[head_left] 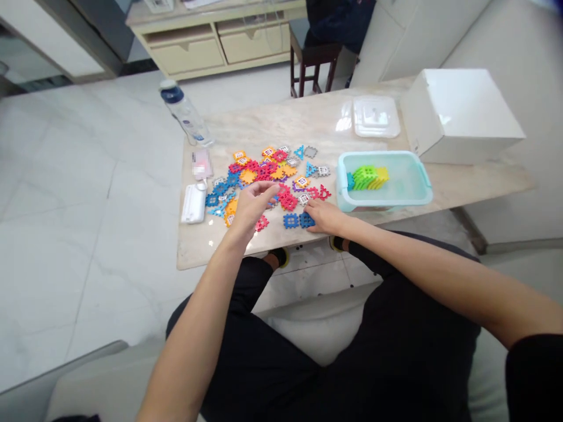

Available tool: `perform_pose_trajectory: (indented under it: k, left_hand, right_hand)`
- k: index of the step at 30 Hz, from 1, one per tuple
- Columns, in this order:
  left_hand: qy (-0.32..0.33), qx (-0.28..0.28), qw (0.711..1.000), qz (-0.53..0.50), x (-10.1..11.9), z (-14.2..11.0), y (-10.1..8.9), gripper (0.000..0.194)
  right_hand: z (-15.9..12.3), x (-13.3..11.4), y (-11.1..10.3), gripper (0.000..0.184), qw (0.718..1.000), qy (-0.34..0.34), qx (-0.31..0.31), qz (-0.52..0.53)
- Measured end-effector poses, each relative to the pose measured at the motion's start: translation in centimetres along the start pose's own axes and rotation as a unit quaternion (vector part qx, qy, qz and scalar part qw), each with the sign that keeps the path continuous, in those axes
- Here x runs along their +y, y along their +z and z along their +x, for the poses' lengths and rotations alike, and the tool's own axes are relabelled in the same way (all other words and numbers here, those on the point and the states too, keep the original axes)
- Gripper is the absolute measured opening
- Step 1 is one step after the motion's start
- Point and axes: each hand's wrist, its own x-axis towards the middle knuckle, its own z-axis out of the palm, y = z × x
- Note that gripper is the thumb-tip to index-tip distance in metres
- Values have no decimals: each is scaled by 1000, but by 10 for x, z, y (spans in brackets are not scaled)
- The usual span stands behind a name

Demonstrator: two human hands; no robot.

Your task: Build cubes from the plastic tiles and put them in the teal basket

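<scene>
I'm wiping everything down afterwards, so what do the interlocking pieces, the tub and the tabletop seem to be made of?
The interlocking pieces look like moulded plastic: bright, glossy colours and crisp notched edges. The tub seems to be clear, pale blue plastic, since it is see-through. The tabletop looks like polished marble, veined and shiny, though it could be a stone-look surface.

The person wears a black short-sleeved top [534, 375], loose black trousers [334, 328] and dark shoes [279, 256] edged in yellow, with bare forearms [440, 281].

Glossy plastic building tiles [248, 176] lie on a polished marble tabletop [281, 123].
</scene>
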Motion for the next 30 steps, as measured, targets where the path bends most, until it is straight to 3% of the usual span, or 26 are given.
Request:
perform_pose_trajectory:
  k: [6, 12, 14, 16, 19, 21, 26, 30]
  left_hand:
    - [11, -4, 1000, -11, 7, -1, 4, 46]
    - [43, 4, 999, -27, 12, -11, 7, 34]
    - [43, 6, 998, -50, 18, -15, 5, 33]
    - [30, 2, 997, -77, 23, -19, 3, 35]
    - [-16, -39, 990, -135, 28, -28, 3, 42]
    - [-43, -81, 981, -170, 28, -35, 5, 47]
    - [-67, -191, 954, -221, 22, -46, 12, 48]
    - [-59, -195, 952, -229, 22, -48, 15, 52]
  right_hand:
    - [5, -5, -6, 45, 1000, 14, -12, 6]
    - [2, -4, -13, 41, 1000, 14, -7, 11]
    - [-3, -3, -24, 40, 997, 16, 44, 53]
    - [-10, -5, -40, 45, 980, -3, 157, 126]
    - [-23, -9, -67, 51, 906, -72, 348, 231]
    - [-31, -12, -80, 50, 863, -107, 422, 255]
    - [-36, -14, -85, 56, 837, -149, 467, 242]
    - [-34, -17, -83, 58, 835, -165, 469, 237]
